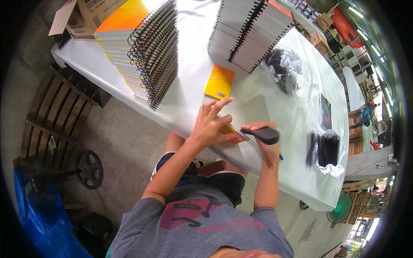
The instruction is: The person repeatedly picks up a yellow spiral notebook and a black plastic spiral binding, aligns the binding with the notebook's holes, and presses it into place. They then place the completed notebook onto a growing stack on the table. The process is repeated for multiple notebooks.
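My left hand (211,122) grips a small orange notebook (225,129) over the table's near edge, thumb and fingers closed on its sides. A dark spiral coil (258,151) runs from the notebook's edge, its free end hanging out past the paper toward my right forearm. My right hand (267,145) is closed round a black tool with a rounded, paddle-like end (267,135); its tip is beside the coil, and its exact kind is unclear. Just beyond my left fingertips, a yellow-orange spiral notebook (220,81) lies flat on the table.
On the white-covered table (189,101), a tall notebook stack (124,56) with protruding coils stands left. Another stack (247,36) stands behind the yellow notebook. Clear plastic bags (290,75), a dark flat package (325,111) and bundled black coils (328,148) lie right. An open carton (88,19) is far left.
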`<state>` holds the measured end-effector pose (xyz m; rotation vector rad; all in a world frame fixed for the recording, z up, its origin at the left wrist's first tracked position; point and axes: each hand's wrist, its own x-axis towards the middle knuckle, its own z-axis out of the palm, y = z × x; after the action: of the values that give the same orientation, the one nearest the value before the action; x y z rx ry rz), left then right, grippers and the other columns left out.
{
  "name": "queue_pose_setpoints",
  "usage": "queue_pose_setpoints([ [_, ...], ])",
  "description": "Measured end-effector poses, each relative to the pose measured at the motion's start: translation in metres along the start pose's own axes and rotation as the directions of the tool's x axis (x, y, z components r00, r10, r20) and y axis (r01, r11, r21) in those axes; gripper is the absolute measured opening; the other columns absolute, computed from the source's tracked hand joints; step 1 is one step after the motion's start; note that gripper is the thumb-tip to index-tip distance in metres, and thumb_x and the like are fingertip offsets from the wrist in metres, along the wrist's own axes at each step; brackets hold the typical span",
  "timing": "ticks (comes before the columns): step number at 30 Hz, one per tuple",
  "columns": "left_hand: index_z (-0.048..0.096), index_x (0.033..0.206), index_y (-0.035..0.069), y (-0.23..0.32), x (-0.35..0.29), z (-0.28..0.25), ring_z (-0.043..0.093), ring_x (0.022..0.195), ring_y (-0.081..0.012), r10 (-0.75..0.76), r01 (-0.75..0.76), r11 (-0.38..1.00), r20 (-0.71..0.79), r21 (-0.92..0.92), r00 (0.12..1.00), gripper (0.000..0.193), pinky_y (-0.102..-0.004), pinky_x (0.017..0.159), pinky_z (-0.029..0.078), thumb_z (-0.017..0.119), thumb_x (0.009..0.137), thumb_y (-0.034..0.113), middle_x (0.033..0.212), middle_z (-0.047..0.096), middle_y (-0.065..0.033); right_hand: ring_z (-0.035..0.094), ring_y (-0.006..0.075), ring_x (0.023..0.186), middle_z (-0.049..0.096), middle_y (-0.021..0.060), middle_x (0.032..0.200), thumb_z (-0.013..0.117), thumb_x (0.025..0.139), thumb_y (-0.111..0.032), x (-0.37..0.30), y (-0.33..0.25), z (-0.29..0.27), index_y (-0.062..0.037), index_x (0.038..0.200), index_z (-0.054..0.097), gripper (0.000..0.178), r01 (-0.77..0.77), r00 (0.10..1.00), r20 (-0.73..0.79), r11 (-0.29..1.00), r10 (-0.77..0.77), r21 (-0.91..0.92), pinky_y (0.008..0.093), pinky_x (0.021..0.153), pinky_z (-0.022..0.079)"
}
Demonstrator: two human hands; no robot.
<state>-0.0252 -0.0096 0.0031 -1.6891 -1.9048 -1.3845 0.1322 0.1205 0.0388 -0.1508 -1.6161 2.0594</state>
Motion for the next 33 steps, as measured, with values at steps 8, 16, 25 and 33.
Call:
queue_pose_setpoints([
  [8, 0.055, 0.068, 0.009, 0.001, 0.000, 0.000, 0.035, 0.109, -0.0344, 0.023, -0.023, 1.000, -0.017, -0.010, 1.000, 0.050, -0.0457, 0.091, 0.036, 0.082, 0.048, 0.045, 0.123, 0.045, -0.0060, 0.066, 0.0203, 0.084, 0.069, 0.0155, 0.090, 0.058, 0.072, 0.008, 0.004, -0.003, 0.009, 0.0020, 0.086, 0.068, 0.018, -0.021, 1.000, -0.008, 0.996, 0.021, -0.082, 0.0302, 0.078, 0.052],
  [16, 0.055, 0.076, 0.009, 0.002, 0.004, -0.004, 0.035, 0.110, -0.0334, -0.012, 0.012, 1.000, 0.009, -0.025, 1.000, 0.051, -0.0460, 0.090, 0.039, 0.085, 0.046, 0.038, 0.119, 0.040, -0.0099, 0.066, 0.0197, 0.082, 0.069, 0.0153, 0.090, 0.055, 0.074, 0.011, 0.011, 0.000, 0.003, 0.0017, 0.087, 0.069, 0.021, -0.123, 0.992, -0.024, 0.968, 0.121, -0.221, 0.0291, 0.077, 0.052],
  [25, 0.051, 0.083, 0.007, -0.011, -0.001, 0.000, 0.051, 0.081, -0.0272, -0.246, 0.223, 0.905, -0.017, -0.362, 0.969, 0.057, -0.0395, 0.073, 0.050, 0.090, 0.046, 0.027, 0.119, 0.030, -0.0155, 0.066, 0.0204, 0.082, 0.069, 0.0165, 0.088, 0.055, 0.072, 0.012, 0.020, 0.005, 0.005, 0.0027, 0.084, 0.069, 0.021, -0.165, 0.985, -0.109, 0.912, 0.134, -0.375, 0.0290, 0.079, 0.051],
  [33, 0.051, 0.079, 0.006, -0.018, -0.005, 0.004, 0.048, 0.080, -0.0243, -0.189, 0.183, 0.903, 0.023, -0.389, 0.982, 0.055, -0.0384, 0.072, 0.047, 0.090, 0.048, 0.029, 0.115, 0.030, -0.0137, 0.066, 0.0192, 0.084, 0.069, 0.0142, 0.088, 0.056, 0.070, 0.012, 0.031, 0.004, 0.006, 0.0029, 0.083, 0.069, 0.021, -0.279, 0.960, -0.159, 0.829, 0.230, -0.485, 0.0292, 0.081, 0.051],
])
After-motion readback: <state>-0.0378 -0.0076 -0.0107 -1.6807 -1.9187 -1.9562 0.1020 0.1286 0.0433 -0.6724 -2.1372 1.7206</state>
